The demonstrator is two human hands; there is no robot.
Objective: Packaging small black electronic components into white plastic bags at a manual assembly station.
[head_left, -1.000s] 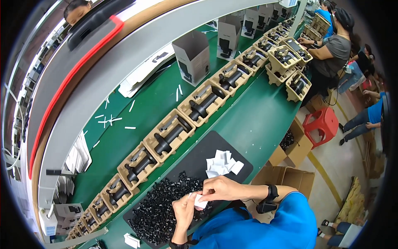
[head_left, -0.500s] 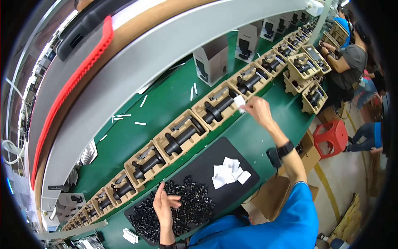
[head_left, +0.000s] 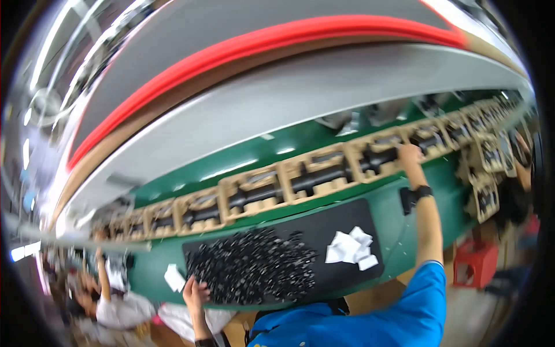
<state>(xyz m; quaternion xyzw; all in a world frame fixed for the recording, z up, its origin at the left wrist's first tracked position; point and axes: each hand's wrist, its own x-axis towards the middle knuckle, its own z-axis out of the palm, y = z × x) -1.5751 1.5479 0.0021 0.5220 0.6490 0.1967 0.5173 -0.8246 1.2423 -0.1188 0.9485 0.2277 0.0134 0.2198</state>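
My right hand (head_left: 410,155) reaches into a tan molded tray (head_left: 378,180) on the line, by the end of a black cylindrical device (head_left: 381,157). Its fingers are curled down; anything they hold is hidden. My left hand (head_left: 196,292) rests at the left edge of a heap of small black parts (head_left: 254,266), fingers apart, nothing visible in them. The heap lies on a black mat (head_left: 341,217). On the mat's right side sit several white paper pieces (head_left: 351,247).
More tan trays with black devices run in a row across the green table (head_left: 428,225). Stacked trays (head_left: 484,194) stand at the right, near a red stool (head_left: 475,263). A folded white paper (head_left: 174,278) lies left of the mat. Another person (head_left: 118,306) works at the far left.
The view has turned, so the tray row lies flatter across it. My right hand has gone down to a tray; the white piece it held no longer shows. My left hand has shifted to the heap's edge.
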